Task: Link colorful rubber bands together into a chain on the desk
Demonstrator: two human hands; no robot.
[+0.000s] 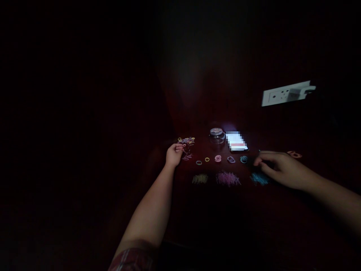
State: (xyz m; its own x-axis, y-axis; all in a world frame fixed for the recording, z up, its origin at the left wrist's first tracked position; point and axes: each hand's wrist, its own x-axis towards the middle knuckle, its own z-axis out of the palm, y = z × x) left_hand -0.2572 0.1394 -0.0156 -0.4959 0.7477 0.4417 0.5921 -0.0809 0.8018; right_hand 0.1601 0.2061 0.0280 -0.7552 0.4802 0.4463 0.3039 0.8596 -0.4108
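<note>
My left hand is at the mixed pile of small elastic bands, its fingers drawn together. Whether a band is between its fingertips is too dim to tell. My right hand hovers beside the pile of blue strands or bands, thumb and fingers curled into a pinch; what they hold, if anything, is hidden. Between the hands runs a row of ring-shaped bands: green, yellow, pink, purple and blue. Nearer me lie a yellowish pile and a pink-purple pile.
Behind the row stands a round clear container with a lid. A lit phone lies right of it. Orange-brown bands rest beyond my right hand. A white socket panel with a plug is on the wall. The surroundings are very dark.
</note>
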